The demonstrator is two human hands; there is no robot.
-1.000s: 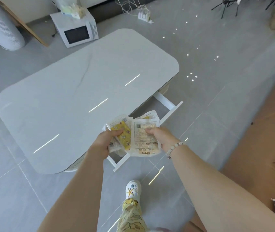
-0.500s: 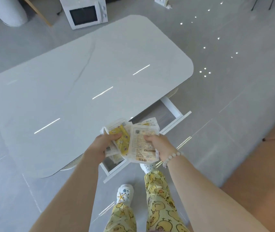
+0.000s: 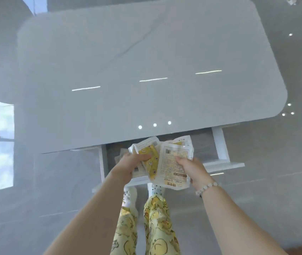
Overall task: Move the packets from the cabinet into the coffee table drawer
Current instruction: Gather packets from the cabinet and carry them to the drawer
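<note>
The floor of the drawer (image 3: 219, 144) was largely covered by the packets (image 3: 172, 162) and by the left hand (image 3: 126, 166) and right hand (image 3: 192, 170) holding them. A pale shape (image 3: 119, 155) beside the left hand was blurred, possibly another packet. The print on the packets could not be read. The forearms (image 3: 95, 208) were cut off by the lower edge, and the shoes (image 3: 130, 196) were partly hidden behind the drawer's front panel.
</note>
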